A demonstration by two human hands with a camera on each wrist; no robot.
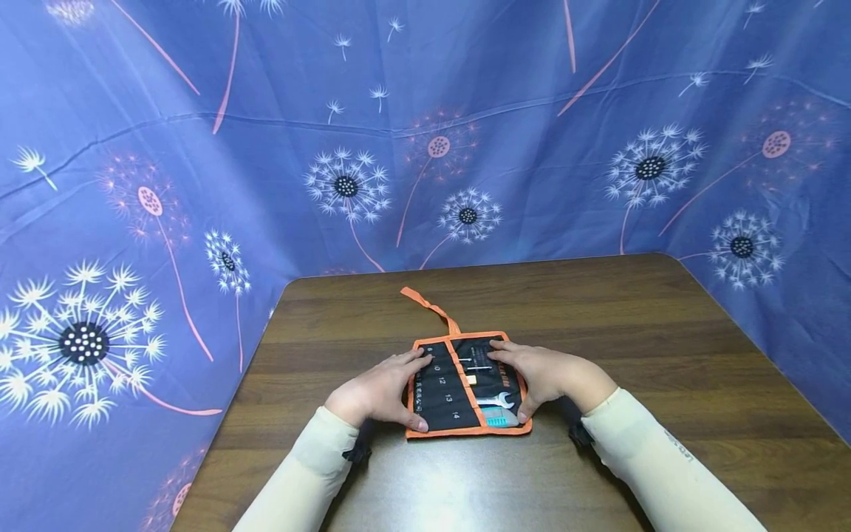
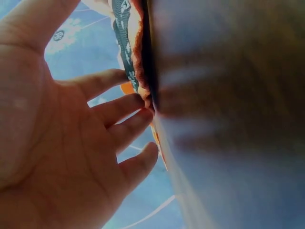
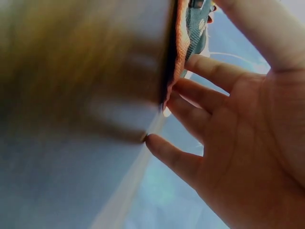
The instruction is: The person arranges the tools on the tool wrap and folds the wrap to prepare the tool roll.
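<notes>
A black tool pouch [image 1: 435,403] with orange trim lies unfolded on the wooden table. Printed numbers run down its left panel; an open-end wrench [image 1: 496,400], a teal-handled tool [image 1: 500,418] and small slim tools show in the right one. My left hand [image 1: 384,386] rests on the pouch's left edge, fingers spread and thumb at the near corner. On the opposite edge lies my right hand [image 1: 547,372], its fingertips on the right panel and thumb near the teal handle. Both wrist views show loosely extended fingers touching the pouch's orange border [image 2: 137,43], the palms lifted off the table.
An orange strap [image 1: 425,301] trails from the pouch's far edge toward the back left. The wooden table [image 1: 598,310] reaches back to a blue dandelion-print cloth [image 1: 532,170] that hangs behind it and along its sides.
</notes>
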